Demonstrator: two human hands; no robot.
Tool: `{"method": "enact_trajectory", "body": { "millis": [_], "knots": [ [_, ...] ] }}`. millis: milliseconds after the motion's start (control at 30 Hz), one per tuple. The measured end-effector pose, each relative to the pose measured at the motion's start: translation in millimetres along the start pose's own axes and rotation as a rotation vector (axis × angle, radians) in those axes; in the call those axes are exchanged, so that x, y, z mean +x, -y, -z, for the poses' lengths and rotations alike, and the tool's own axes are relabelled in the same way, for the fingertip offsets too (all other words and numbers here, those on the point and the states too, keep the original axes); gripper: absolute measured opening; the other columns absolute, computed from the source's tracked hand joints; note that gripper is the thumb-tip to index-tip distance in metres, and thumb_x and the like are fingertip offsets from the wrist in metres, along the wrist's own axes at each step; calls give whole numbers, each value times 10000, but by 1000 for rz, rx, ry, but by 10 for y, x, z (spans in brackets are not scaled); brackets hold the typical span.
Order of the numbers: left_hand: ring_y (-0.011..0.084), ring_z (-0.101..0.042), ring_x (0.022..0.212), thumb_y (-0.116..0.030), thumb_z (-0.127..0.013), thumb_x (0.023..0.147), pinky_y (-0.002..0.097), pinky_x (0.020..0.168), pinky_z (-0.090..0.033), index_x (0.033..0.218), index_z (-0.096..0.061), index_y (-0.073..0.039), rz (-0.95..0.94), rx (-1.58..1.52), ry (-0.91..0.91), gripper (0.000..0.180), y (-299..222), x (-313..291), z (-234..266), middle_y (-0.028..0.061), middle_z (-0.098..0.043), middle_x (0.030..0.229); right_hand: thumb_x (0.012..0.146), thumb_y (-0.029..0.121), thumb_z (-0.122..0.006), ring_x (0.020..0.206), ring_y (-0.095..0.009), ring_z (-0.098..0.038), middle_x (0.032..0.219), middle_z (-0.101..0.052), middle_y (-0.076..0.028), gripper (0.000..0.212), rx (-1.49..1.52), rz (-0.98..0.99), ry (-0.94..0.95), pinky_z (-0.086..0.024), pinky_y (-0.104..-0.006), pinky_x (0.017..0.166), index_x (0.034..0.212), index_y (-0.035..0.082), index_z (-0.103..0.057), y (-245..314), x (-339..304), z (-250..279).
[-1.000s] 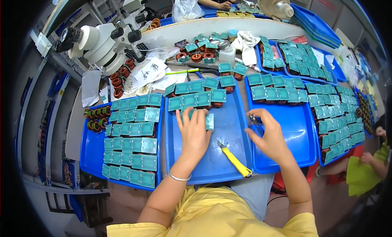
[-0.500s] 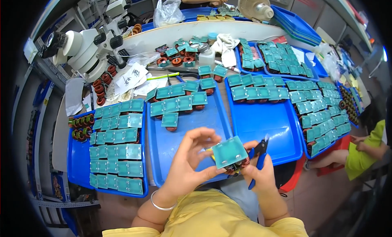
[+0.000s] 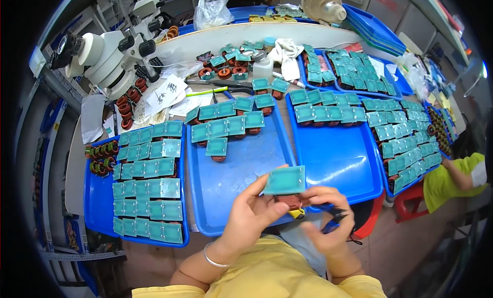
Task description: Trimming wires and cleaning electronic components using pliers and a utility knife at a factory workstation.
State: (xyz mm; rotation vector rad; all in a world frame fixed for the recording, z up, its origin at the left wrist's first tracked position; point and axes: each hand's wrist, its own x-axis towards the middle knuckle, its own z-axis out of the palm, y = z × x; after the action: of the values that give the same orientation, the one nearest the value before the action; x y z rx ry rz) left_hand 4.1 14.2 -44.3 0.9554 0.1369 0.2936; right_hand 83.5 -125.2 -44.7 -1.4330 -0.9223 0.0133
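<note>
My left hand (image 3: pixel 243 217) is closed around a wound copper coil (image 3: pixel 288 201) with a square green board (image 3: pixel 285 180) on top. The board tilts so that the coil's reddish windings show beneath it, along with a yellow patch at its lower side. My right hand (image 3: pixel 333 235) holds blue-handled cutters (image 3: pixel 336 219), partly hidden by the fingers. Its index finger reaches to the right side of the coil. Both hands are over the front edge of the middle blue tray (image 3: pixel 241 180), which carries several similar board-topped coils (image 3: pixel 218 127) at its far end.
More blue trays of board-topped coils stand at left (image 3: pixel 149 190) and right (image 3: pixel 336 169). Behind them are a white microscope (image 3: pixel 110 62), papers (image 3: pixel 165 95), a plastic bottle (image 3: pixel 262 67) and a white cloth (image 3: pixel 285 59). A person in yellow-green (image 3: pixel 452 182) is at far right.
The coil in my left hand has tipped, so its windings now show below the board. My right hand has turned, and the cutters have dropped lower in it, away from the board.
</note>
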Motion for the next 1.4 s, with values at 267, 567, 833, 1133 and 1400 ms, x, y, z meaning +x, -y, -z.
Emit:
{"method": "enact_trajectory", "body": {
  "millis": [267,567,833,1133,1400],
  "knots": [
    [287,-539,1033,-306,-625,787,314,856,-455,1361,-242,-6,259,-254,80,753,-47,-40,85,213,-479,1203,827,360,-526,776,-228,-565,839,-555,-149,408,-346,-125,292,-462,-325,749,947,-30,-526,87,198,450],
    [157,-540,1022,-21,-725,721,290,852,-459,1245,-341,-34,-15,323,118,650,-152,-141,-51,76,-463,1134,750,498,-595,635,-237,-440,718,-428,-76,487,-823,142,577,-332,-332,566,875,30,-553,396,258,428],
    [195,-521,1065,-77,-821,599,298,881,-436,1199,-391,-17,-155,595,170,741,-203,-191,-81,111,-471,1177,737,495,-609,607,-211,-424,690,-422,-58,466,-874,184,599,-308,-317,552,836,42,-558,499,224,449],
    [175,-500,1025,-96,-834,582,280,854,-426,1177,-415,-14,-335,829,251,733,-224,-159,-87,113,-481,1138,726,463,-622,607,-206,-411,688,-421,-59,436,-920,200,613,-296,-311,553,826,43,-559,571,206,499],
    [148,-508,989,-103,-835,583,257,814,-438,1175,-421,-19,-268,847,259,727,-203,-149,-151,99,-486,1119,713,489,-620,591,-231,-416,670,-393,-68,487,-918,242,620,-326,-336,531,768,17,-515,510,158,562]
  ]
}}
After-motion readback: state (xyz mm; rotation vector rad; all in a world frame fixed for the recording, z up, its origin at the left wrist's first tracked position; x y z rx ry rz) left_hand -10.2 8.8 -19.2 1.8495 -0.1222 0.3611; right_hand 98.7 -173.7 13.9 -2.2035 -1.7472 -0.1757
